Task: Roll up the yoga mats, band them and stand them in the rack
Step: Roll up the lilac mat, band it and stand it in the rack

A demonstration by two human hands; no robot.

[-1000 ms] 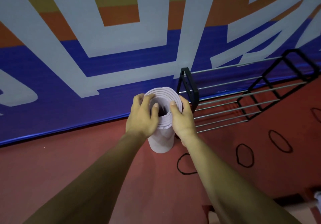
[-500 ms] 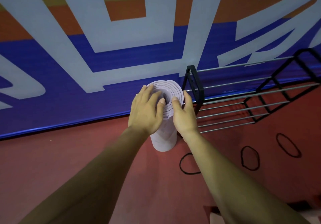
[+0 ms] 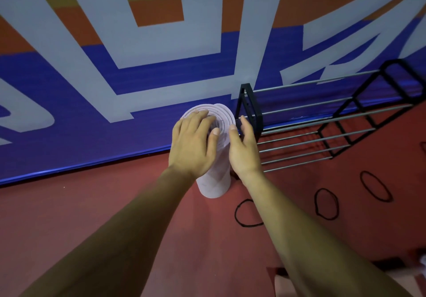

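Note:
A rolled pale lilac yoga mat (image 3: pixel 215 182) stands upright on the red floor, just left of the black rack (image 3: pixel 251 114). Its spiral top end faces me. My left hand (image 3: pixel 192 146) lies flat on that top end with fingers spread, pressing down. My right hand (image 3: pixel 243 149) rests against the roll's right side, fingers straight and thumb on the top rim. No band shows on the visible lower part of the roll. Three black loop bands lie on the floor: one (image 3: pixel 247 212) near the roll, another (image 3: pixel 326 203) further right, a third (image 3: pixel 375 186) beyond.
The rack has silver rails (image 3: pixel 311 121) between black end frames and stands against a blue, white and orange banner wall (image 3: pixel 138 77). Something pale (image 3: pixel 423 262) shows at the right edge, too cropped to name.
Both hands have opened from gripping the roll's top rim; the left now lies flat on top, the right flat along the side. The view has shifted slightly.

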